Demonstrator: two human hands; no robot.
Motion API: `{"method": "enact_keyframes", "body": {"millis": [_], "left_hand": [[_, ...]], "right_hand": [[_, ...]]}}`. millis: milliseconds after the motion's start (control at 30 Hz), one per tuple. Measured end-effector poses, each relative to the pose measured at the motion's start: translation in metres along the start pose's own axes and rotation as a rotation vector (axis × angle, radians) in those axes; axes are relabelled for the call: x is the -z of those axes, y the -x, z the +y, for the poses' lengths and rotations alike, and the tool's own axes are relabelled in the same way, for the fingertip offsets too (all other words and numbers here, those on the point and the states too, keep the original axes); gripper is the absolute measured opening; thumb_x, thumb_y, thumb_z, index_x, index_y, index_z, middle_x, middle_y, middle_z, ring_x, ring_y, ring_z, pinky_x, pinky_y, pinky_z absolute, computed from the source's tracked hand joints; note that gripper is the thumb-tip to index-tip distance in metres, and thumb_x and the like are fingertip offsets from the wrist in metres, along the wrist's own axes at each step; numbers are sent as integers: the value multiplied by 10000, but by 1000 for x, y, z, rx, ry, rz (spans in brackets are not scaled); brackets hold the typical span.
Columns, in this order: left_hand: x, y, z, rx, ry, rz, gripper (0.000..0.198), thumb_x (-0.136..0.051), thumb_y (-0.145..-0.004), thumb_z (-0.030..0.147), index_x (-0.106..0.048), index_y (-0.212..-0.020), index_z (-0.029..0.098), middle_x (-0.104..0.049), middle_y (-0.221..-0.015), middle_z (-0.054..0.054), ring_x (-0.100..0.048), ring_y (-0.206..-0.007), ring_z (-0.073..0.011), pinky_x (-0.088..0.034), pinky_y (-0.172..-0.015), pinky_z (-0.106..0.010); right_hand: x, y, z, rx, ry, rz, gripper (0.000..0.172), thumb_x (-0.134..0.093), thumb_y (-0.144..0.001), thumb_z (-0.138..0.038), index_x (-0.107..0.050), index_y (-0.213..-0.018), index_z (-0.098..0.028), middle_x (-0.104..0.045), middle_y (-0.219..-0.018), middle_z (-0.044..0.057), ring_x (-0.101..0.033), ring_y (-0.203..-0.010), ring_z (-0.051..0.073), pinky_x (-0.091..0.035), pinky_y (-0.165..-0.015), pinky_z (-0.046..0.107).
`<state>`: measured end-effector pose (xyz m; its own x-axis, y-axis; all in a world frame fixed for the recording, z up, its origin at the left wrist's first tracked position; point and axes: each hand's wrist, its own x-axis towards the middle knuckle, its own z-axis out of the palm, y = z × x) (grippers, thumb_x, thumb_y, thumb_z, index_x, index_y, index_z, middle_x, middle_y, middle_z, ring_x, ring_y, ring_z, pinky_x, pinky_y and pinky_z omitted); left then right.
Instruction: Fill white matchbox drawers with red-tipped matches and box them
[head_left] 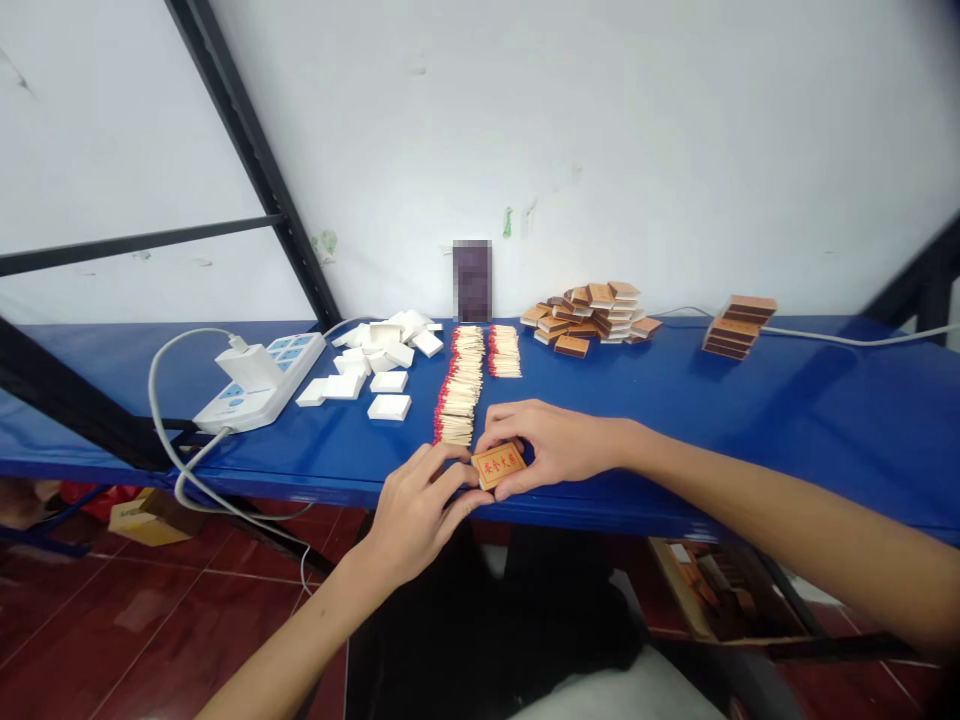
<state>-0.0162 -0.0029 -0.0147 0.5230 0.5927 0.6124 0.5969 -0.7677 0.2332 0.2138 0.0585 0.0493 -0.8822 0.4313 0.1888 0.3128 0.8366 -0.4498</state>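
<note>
Head view: a matchbox (500, 465) pinched at the near edge of a blue table (660, 430)

The left grip (420, 500) closes thumb and fingers on the matchbox's left end, and the right grip (555, 440) pinches its right end, lettered face up. Beneath and around them spreads the glossy table. Just beyond the left grip begins a long row of matches (459, 385), red heads leftward, with a shorter row (505, 352) beside it. Farther left of the grip lie white trays (390, 345), then a power strip (262, 385). Beyond the right grip sits a pile of matchboxes (592, 318); farther right, a stack (739, 328). A scuffed pale wall (637, 130) rises behind; red floor tiles (172, 610) show below.

Fingers cover parts of the held box's ends, and its underside is hidden. Straight beyond the grip, a dark panel (472, 282) is pixelated past reading. Below and right of the grip, a carton (675, 590) is partly cut off by the table edge; its contents look like brown card, though the shade makes that uncertain.
</note>
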Motion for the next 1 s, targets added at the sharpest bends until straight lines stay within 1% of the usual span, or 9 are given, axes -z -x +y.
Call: {"method": "enact_keyframes", "body": {"millis": [100,200,333,400,467,567,767,900,1000], "left_hand": [[2,1,-2,8,68,68,108,-546,-978,202,-594,-1074,216,-636,-1061,-53,-603,-975,-178,-472,-867,-298],[9,1,-5,63,173,85,220,-451,-999,143,-559,-1171,229,-637,-1075,-49,-612,-1003,-157,-474,-893,-267],[28,-2,-17,111,255,-11,247,-387,-1005,134,-544,-1164,238,-639,-1090,-47,-626,-928,-136,-501,-804,-234],[38,-3,-27,32,263,-84,229,-355,-994,115,-546,-1052,227,-641,-1103,-54,-630,-886,-129,-507,-751,-228],[47,-4,-37,-23,210,-68,215,-365,-970,93,-534,-934,221,-655,-1081,-52,-638,-937,-146,-508,-798,-251],[53,-2,-49,-58,93,37,207,-430,-927,64,-533,-839,221,-677,-964,-23,-650,-856,-138,-503,-746,-243],[57,7,-65,-71,-50,273,187,-512,-870,59,-566,-817,229,-679,-798,28,-665,-756,-145,-510,-710,-259],[60,6,-76,40,-151,141,161,-483,-932,221,-624,-1004,246,-692,-1027,-20,-672,-937,-193,-529,-808,-286],[59,3,-78,135,-219,54,268,-446,-962,338,-640,-1122,244,-648,-1193,-63,-668,-970,-219,-541,-739,-278]], "right_hand": [[10,3,3,-17,91,4,375,-694,-846,-463,-682,-1088,-178,-619,-979,52,-591,-869,174,-447,-777,285],[35,28,20,-116,246,118,424,-661,-865,-459,-647,-1187,-184,-645,-1055,87,-610,-942,214,-466,-833,327],[90,108,68,-434,494,481,401,-636,-856,-430,-631,-1171,-182,-676,-1128,106,-630,-964,248,-489,-839,359],[115,157,96,-646,694,640,368,-611,-849,-440,-668,-1086,-165,-697,-1042,129,-638,-902,272,-494,-795,378],[130,200,121,-815,836,653,366,-575,-865,-457,-694,-1046,-162,-702,-1033,139,-645,-871,278,-491,-758,373],[131,236,143,-921,895,580,378,-539,-891,-485,-717,-1044,-189,-705,-1060,120,-653,-875,270,-490,-744,361],[111,237,145,-973,898,502,329,-517,-927,-416,-707,-1076,-192,-616,-1222,139,-651,-935,246,-508,-804,357],[109,231,142,-1043,924,447,337,-475,-951,-413,-681,-1102,-192,-583,-1225,130,-656,-880,237,-518,-759,359],[108,232,142,-1052,947,422,343,-430,-973,-378,-645,-1168,-195,-578,-1247,126,-655,-914,250,-517,-753,368]]}}
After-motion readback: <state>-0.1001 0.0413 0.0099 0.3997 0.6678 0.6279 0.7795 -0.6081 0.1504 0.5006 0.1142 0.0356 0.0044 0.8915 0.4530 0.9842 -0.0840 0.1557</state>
